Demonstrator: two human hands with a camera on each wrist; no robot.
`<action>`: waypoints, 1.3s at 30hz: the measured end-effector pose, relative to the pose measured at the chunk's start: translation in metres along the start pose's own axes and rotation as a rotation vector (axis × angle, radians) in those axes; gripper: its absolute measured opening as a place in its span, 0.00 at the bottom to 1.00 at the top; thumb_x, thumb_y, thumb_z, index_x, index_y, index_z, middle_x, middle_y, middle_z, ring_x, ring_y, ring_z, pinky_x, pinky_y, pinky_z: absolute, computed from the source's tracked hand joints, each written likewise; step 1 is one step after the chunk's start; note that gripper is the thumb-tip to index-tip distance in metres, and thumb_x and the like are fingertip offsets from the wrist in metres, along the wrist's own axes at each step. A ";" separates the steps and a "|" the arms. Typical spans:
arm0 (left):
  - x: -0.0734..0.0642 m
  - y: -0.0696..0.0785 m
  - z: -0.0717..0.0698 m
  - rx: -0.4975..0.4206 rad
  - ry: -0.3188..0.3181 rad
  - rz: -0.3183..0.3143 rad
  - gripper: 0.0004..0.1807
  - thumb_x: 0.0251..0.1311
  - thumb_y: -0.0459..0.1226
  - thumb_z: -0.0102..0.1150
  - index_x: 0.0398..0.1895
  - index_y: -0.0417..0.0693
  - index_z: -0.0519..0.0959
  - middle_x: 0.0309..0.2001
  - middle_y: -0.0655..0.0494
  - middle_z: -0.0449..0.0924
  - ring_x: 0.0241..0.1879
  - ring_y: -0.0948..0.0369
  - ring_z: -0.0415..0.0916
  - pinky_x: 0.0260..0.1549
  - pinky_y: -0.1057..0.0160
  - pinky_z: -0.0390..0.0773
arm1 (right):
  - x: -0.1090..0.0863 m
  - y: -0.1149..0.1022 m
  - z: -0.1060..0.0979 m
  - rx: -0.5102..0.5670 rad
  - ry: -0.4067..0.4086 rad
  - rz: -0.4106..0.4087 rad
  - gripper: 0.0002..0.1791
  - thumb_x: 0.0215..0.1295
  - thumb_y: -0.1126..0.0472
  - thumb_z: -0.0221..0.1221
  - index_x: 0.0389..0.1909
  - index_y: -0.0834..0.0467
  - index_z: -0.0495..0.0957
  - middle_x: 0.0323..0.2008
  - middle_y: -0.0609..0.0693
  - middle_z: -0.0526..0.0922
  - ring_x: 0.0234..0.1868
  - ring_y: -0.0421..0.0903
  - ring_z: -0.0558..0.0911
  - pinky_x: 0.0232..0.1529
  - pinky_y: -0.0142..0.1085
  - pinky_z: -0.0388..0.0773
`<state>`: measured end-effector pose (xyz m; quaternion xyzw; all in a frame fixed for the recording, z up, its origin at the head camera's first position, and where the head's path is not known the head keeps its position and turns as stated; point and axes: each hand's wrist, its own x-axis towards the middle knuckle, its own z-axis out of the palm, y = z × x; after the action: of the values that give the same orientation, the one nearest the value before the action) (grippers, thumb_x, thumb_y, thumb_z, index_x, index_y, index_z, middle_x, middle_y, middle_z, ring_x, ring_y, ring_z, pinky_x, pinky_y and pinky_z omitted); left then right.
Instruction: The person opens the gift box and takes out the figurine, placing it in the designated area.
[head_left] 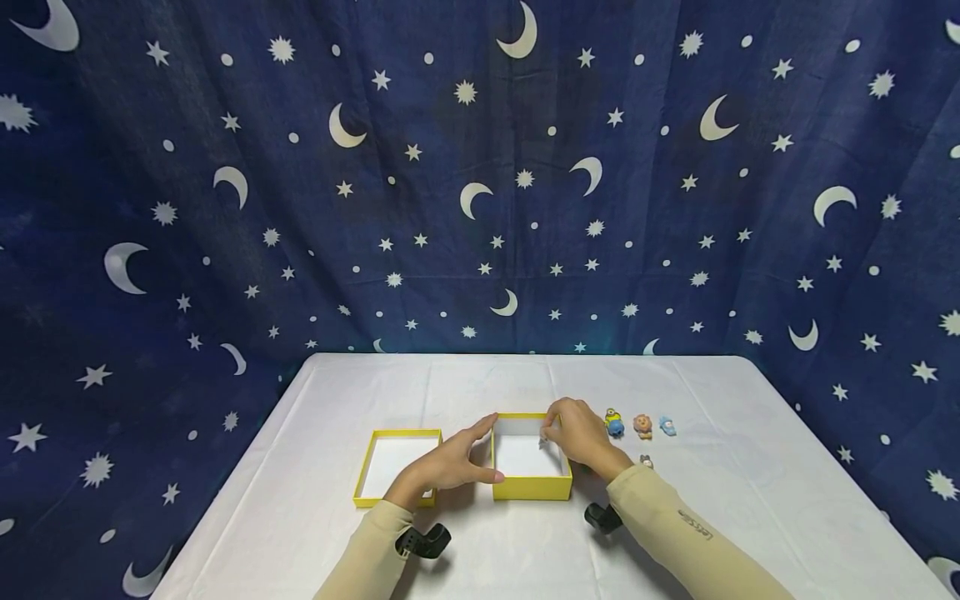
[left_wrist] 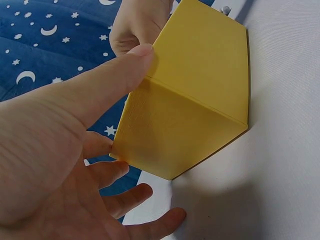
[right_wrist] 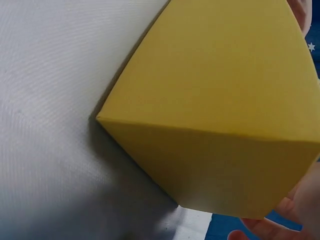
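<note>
An open yellow box (head_left: 532,489) with a white inside stands on the table. My left hand (head_left: 450,462) holds its left side, thumb at the near corner and a finger at the far one; in the left wrist view the thumb (left_wrist: 135,60) presses the yellow wall and the other fingers spread beside it. Over the box's right rim reaches my right hand (head_left: 577,433), its fingers pinching a small greyish figure (head_left: 543,442) inside. The figure is mostly hidden by the fingers. In the right wrist view the box (right_wrist: 215,75) covers most of that hand.
Left of the box lies a shallow yellow-rimmed lid (head_left: 367,502), white inside up. To the right are a yellow-and-blue minion figure (head_left: 614,423), an orange lion-like figure (head_left: 642,427), a light-blue figure (head_left: 667,426) and a small greyish figure (head_left: 646,461) by the right wrist.
</note>
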<state>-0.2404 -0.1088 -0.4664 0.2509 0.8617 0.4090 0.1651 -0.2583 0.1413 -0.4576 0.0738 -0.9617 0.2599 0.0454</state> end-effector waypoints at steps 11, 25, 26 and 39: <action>0.000 0.001 0.001 0.009 0.003 -0.019 0.56 0.56 0.53 0.73 0.82 0.53 0.49 0.82 0.52 0.50 0.82 0.51 0.47 0.79 0.42 0.52 | 0.001 -0.002 -0.010 0.160 0.102 0.001 0.04 0.64 0.57 0.67 0.31 0.52 0.86 0.47 0.53 0.89 0.46 0.53 0.83 0.44 0.49 0.81; 0.000 0.002 0.001 0.014 0.011 -0.026 0.55 0.57 0.51 0.72 0.82 0.54 0.50 0.82 0.54 0.50 0.82 0.52 0.47 0.79 0.43 0.52 | 0.003 0.006 -0.019 0.414 0.202 -0.076 0.04 0.64 0.63 0.67 0.30 0.58 0.85 0.31 0.54 0.91 0.37 0.49 0.89 0.41 0.42 0.86; 0.000 0.002 0.001 0.013 0.011 -0.027 0.55 0.57 0.51 0.72 0.82 0.54 0.50 0.82 0.54 0.50 0.82 0.51 0.47 0.79 0.43 0.52 | 0.003 0.007 -0.020 0.421 0.198 -0.075 0.04 0.65 0.63 0.66 0.31 0.58 0.84 0.31 0.54 0.91 0.38 0.50 0.89 0.43 0.45 0.86; 0.000 -0.001 0.002 0.007 0.012 -0.029 0.55 0.56 0.51 0.73 0.82 0.55 0.50 0.82 0.54 0.49 0.82 0.52 0.47 0.79 0.42 0.52 | 0.000 0.014 -0.027 0.473 0.171 -0.029 0.04 0.66 0.63 0.66 0.38 0.60 0.83 0.41 0.57 0.89 0.38 0.47 0.88 0.42 0.37 0.86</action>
<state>-0.2398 -0.1077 -0.4682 0.2363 0.8677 0.4050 0.1649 -0.2590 0.1675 -0.4412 0.0739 -0.8656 0.4825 0.1118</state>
